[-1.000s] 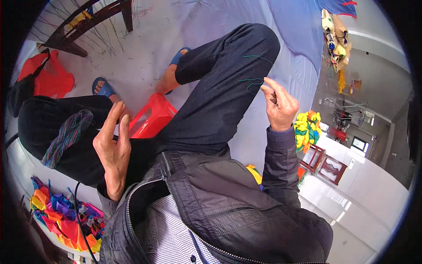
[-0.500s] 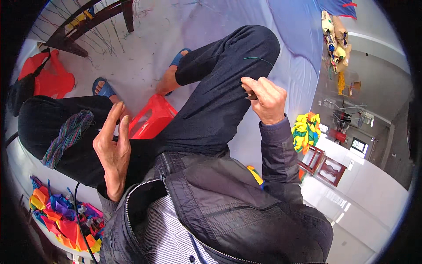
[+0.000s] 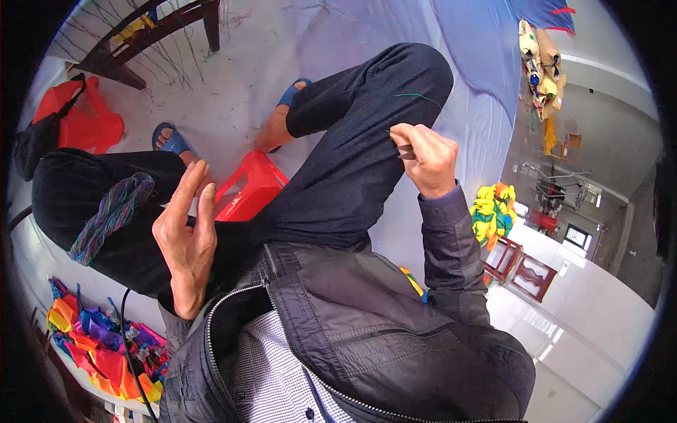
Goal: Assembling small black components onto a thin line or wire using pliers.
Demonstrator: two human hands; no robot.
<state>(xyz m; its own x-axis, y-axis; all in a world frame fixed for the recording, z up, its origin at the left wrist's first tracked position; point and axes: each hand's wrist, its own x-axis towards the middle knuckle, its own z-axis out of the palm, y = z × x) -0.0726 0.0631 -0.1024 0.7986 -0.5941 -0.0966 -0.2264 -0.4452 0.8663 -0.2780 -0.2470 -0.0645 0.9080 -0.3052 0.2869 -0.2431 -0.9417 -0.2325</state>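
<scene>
My right hand (image 3: 431,158) is closed above my right thigh, thumb and fingers pinched together. A small dark blade-like tool (image 3: 406,151) juts from under its fingers; the rest of the tool is hidden in the palm. By the fingertips a fine end of thread shows. A short green thread (image 3: 417,95) lies across my right knee. My left hand (image 3: 185,240) is raised over my left thigh, with thumb and fingers apart and nothing visible between them. Beside it, a skein of multicoloured thread (image 3: 113,217) is draped over my left knee.
A red plastic stool (image 3: 252,185) stands between my legs, another red seat (image 3: 88,120) at far left. Bright coloured fabric (image 3: 106,345) is heaped at lower left, next to a black cable (image 3: 124,338). A dark wooden frame (image 3: 151,42) with hanging threads stands at the back.
The view has shifted slightly. Both hands keep nearly the same pose, and the skein and green thread stay on my knees.
</scene>
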